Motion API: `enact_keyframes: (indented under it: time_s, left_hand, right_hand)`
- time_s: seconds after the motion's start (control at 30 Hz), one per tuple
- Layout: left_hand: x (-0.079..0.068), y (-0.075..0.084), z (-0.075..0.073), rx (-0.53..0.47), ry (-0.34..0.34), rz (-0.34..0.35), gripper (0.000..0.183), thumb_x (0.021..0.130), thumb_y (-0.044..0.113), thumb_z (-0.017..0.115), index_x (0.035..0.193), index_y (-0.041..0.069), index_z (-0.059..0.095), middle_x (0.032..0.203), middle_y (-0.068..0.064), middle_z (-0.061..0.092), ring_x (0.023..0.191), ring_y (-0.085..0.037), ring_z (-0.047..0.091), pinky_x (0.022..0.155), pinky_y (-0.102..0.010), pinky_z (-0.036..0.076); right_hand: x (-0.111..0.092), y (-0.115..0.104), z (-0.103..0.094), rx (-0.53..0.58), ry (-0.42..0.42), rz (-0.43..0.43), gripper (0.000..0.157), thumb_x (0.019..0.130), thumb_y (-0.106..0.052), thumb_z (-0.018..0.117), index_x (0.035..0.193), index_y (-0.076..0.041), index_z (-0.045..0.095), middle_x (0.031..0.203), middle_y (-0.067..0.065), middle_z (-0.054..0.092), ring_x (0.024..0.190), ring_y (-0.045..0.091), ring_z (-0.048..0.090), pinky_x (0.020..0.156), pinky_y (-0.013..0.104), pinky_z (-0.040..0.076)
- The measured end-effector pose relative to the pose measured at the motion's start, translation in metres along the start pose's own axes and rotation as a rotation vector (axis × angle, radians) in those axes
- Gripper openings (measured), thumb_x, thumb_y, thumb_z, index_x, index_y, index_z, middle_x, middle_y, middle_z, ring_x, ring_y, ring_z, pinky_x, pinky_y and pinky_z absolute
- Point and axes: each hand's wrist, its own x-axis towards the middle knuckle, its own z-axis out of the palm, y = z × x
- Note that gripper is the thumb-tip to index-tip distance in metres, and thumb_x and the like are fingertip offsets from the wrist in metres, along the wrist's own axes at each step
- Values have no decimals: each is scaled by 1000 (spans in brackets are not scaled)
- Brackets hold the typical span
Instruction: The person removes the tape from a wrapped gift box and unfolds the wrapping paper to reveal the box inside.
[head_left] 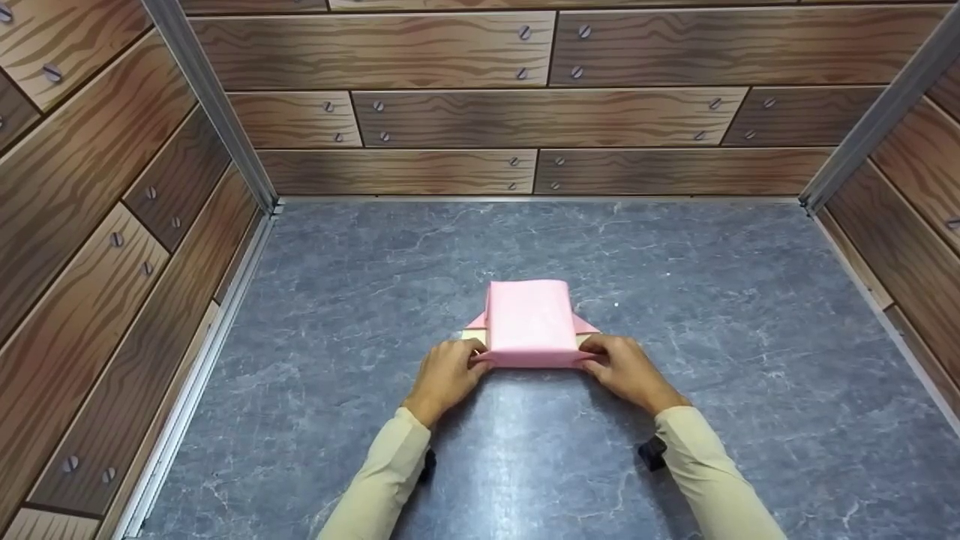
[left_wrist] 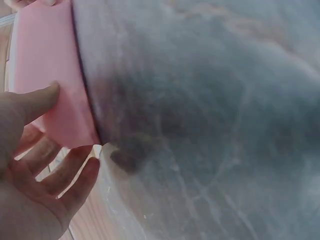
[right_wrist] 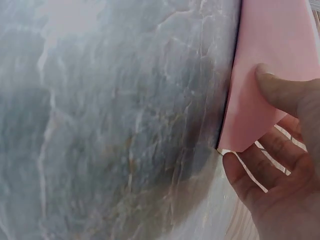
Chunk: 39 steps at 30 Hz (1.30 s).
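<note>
A block-shaped package in pink wrapping paper (head_left: pixel 529 319) sits on the grey marbled surface in front of me. Folded paper flaps stick out at its left and right ends, with pale yellow showing beside the pink. My left hand (head_left: pixel 448 375) pinches the near left flap, its thumb flat on the pink face in the left wrist view and the other fingers behind. Mirroring it, my right hand (head_left: pixel 626 367) pinches the near right flap between thumb and fingers. In the right wrist view the pink paper (right_wrist: pixel 270 40) tapers to a cut-off tip by the fingertips. The package's contents are hidden.
Wood-patterned walls (head_left: pixel 450 112) enclose the surface at the back and both sides, with metal strips along the corners. Dark devices show beneath both wrists, one under the right cuff (head_left: pixel 652 454). Small white specks (head_left: pixel 616 304) lie right of the package.
</note>
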Motion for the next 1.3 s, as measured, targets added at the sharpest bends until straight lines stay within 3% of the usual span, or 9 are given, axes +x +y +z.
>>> enact_keyframes:
  time_s: [0.2, 0.43, 0.73, 1.17, 1.3]
  left_hand:
    - [-1, -1, -6, -93, -60, -1, 21, 91, 19, 77, 109, 7, 77, 98, -6, 76, 92, -22, 71, 82, -41, 56]
    - [-6, -2, -9, -124, -129, -6, 27, 94, 18, 74, 117, 4, 74, 104, -7, 75, 93, -19, 69, 83, -39, 56]
    - [-9, -4, -11, -151, -118, 12, 29, 92, 13, 75, 117, -1, 72, 101, -9, 74, 92, -20, 69, 84, -41, 57]
    - [-13, -8, -15, -145, -111, 65, 28, 89, 9, 77, 115, 0, 74, 82, -1, 65, 74, -14, 56, 65, -28, 47]
    - [-14, -9, -16, -159, -121, 68, 35, 88, 7, 78, 120, -3, 71, 85, -4, 69, 74, -17, 61, 66, -29, 50]
  right_hand:
    - [-1, -1, -2, 18, -46, 9, 14, 85, -1, 78, 98, -1, 74, 95, 5, 74, 86, 18, 64, 79, 40, 54]
    - [-1, -3, -5, 29, -117, 26, 18, 87, 2, 74, 104, 4, 73, 101, 11, 74, 92, 23, 66, 82, 44, 56]
    - [-1, -4, -7, 48, -147, -17, 16, 87, 3, 73, 102, 6, 72, 100, 17, 73, 92, 30, 69, 81, 48, 58]
    - [-3, -4, -10, 52, -161, -13, 16, 85, 5, 73, 101, 4, 73, 93, 10, 73, 78, 14, 60, 68, 30, 53]
    - [-4, -3, -11, 65, -165, -3, 18, 84, 6, 73, 102, 5, 73, 93, 10, 72, 78, 14, 60, 68, 29, 53]
